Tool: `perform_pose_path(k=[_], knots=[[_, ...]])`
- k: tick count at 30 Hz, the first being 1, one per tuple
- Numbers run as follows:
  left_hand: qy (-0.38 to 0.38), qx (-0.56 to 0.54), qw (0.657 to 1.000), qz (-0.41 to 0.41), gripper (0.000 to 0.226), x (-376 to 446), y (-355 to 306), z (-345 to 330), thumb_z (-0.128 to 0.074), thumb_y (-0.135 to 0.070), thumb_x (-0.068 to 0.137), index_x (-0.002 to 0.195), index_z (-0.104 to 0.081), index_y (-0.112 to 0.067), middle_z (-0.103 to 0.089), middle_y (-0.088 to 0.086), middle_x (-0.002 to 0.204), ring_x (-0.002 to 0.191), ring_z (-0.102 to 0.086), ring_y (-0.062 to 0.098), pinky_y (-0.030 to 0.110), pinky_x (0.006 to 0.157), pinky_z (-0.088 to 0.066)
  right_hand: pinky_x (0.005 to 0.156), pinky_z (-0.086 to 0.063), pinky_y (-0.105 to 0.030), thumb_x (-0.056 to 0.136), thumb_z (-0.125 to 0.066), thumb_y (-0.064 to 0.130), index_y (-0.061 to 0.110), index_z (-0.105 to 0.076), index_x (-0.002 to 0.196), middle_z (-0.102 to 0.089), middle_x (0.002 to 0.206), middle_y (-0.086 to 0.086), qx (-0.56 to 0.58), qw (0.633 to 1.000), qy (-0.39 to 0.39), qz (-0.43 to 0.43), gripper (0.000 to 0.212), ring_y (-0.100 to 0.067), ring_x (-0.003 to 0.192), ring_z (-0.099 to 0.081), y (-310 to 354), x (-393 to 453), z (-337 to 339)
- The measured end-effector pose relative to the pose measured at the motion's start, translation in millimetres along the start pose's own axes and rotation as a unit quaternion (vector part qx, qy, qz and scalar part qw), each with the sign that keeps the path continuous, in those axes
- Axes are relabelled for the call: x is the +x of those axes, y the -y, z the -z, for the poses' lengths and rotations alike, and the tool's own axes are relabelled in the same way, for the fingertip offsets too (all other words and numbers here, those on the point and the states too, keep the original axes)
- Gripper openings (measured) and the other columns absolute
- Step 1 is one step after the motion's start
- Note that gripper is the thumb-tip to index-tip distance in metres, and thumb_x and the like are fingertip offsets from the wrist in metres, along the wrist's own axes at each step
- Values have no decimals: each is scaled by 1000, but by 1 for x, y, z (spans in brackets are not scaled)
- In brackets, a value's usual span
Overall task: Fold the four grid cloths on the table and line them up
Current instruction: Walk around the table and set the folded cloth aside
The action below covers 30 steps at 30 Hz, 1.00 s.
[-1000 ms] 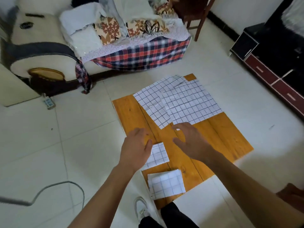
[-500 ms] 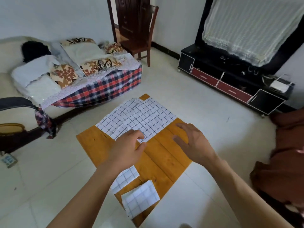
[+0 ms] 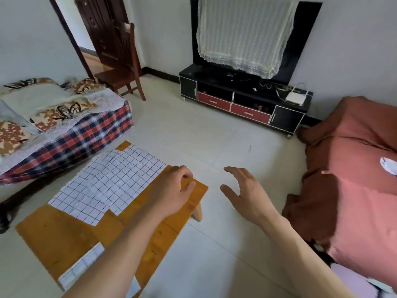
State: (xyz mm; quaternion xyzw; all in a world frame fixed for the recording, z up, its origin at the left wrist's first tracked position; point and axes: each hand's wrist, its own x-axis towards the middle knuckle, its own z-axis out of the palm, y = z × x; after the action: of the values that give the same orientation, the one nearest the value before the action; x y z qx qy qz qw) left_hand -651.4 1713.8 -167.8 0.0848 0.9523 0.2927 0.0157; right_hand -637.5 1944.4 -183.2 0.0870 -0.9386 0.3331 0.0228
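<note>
Forearm hiding folded grid cloths (image 3: 82,265); left hand (image 3: 171,193) curled, empty; right hand (image 3: 247,190) spread, empty

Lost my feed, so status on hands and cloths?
Left hand curled, over table corner, holding nothing. Right hand open, off the table. Two unfolded grid cloths flat, overlapping. Folded cloth near edge, partly behind forearm.
</note>
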Motion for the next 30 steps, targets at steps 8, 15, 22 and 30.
perform_pose_path(k=[8, 15, 22, 30], knots=[[75, 65, 993, -61, 44, 104, -63, -46, -52, -51, 96, 134, -43, -31, -55, -8, 133, 117, -54, 16, 37, 94, -49, 96, -45, -43, 91, -63, 37, 22, -54, 131, -58, 129, 2, -48, 996, -47, -59, 43, -24, 116, -52, -87, 38, 62], [95, 98, 986, -97, 50, 227, -61, -82, -47, -58, 95, 136, -42, -29, -53, -3, 135, 122, -48, 22, 39, 99, -41, 97, -45, -48, 82, -40, 65, 30, -49, 133, -52, 135, 5, -131, 984, -25, -119, 63, -24, 122, -48, -133, 122, 101], [49, 114, 984, -131, 48, 337, -58, -80, -45, -56, 97, 137, -46, -30, -48, -8, 139, 123, -46, 20, 36, 98, -37, 99, -41, -46, 91, -60, 47, 30, -44, 140, -43, 143, 5, -171, 977, -10, -128, 55, -24, 130, -40, -158, 234, 127], [63, 142, 986, -66, 44, 439, -41, -85, -47, -54, 97, 134, -49, -30, -51, -10, 136, 118, -51, 19, 35, 94, -37, 110, -35, -46, 94, -55, 49, 32, -37, 145, -33, 155, 5, -135, 986, 43, -91, 57, -20, 142, -28, -208, 354, 112]])
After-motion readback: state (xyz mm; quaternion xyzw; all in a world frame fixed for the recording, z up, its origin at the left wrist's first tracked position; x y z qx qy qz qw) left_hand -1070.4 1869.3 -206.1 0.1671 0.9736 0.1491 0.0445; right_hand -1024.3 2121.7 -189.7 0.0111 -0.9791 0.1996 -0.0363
